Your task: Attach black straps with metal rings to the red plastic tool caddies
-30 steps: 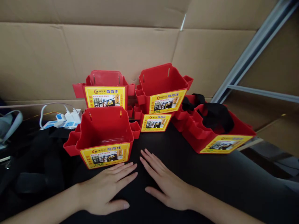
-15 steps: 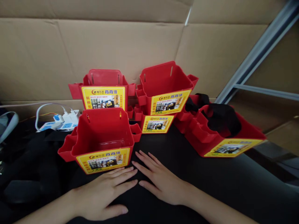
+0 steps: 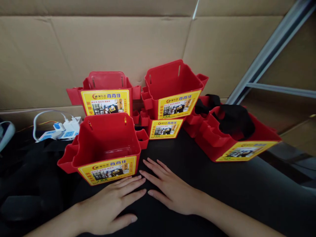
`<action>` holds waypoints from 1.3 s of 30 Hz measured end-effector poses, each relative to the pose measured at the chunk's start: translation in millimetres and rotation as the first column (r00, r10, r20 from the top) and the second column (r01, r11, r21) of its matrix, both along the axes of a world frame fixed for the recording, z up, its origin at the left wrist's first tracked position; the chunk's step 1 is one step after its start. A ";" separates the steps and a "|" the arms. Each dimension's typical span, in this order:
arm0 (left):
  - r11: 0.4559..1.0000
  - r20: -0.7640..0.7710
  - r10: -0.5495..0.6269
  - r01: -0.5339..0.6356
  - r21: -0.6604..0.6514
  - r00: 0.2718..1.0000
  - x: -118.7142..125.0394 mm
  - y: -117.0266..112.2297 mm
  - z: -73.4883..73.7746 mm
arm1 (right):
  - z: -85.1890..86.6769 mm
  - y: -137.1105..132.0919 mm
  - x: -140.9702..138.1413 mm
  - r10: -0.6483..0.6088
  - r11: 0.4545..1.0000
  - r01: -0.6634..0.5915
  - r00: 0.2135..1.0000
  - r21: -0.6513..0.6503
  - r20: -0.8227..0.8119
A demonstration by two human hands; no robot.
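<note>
Both hands lie flat on the black tabletop (image 3: 187, 184), holding nothing. My left hand (image 3: 111, 204) has its fingers stretched toward the right, just in front of a red plastic tool box (image 3: 106, 138) with a yellow label. To the right of that box's corner, my right hand (image 3: 169, 186) rests with fingers spread, their tips pointing up and left. The fingertips of the two hands are close together. Inside, the near box shows a bare red floor, and small side pockets stick out at both ends.
Behind stand another red tool box (image 3: 106, 80) and a tilted one (image 3: 172, 79) stacked above a further box (image 3: 164, 130). At right, a red box (image 3: 222, 144) carries black straps (image 3: 237, 123). A power strip (image 3: 66, 130) with plugs lies left; cardboard (image 3: 118, 42) backs everything.
The view has shifted slightly, so the boxes at the back appear a little higher and further left. Both hands keep the same flat pose.
</note>
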State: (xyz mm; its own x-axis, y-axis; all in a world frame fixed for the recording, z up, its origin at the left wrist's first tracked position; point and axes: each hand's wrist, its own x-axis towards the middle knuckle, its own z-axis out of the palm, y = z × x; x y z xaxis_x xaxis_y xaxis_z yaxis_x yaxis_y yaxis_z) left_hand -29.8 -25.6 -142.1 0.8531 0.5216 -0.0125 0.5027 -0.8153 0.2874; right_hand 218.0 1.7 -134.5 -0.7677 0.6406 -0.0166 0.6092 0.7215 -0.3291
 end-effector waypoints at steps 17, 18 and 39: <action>1.000 -0.013 -0.012 0.012 -0.029 1.000 -1.7 2.8 2.1 | 1.5 -1.0 1.5 -0.004 1.000 0.004 1.000 -0.007 0.008; 0.999 -0.012 -0.012 0.011 -0.031 1.000 -1.6 2.9 2.2 | 1.4 -1.2 1.3 -0.005 1.000 0.005 1.000 -0.003 0.014; 0.840 0.266 -0.116 -0.049 0.540 0.957 -7.7 -14.6 27.7 | 3.2 -2.1 2.0 -0.023 0.996 0.035 0.992 0.088 -0.126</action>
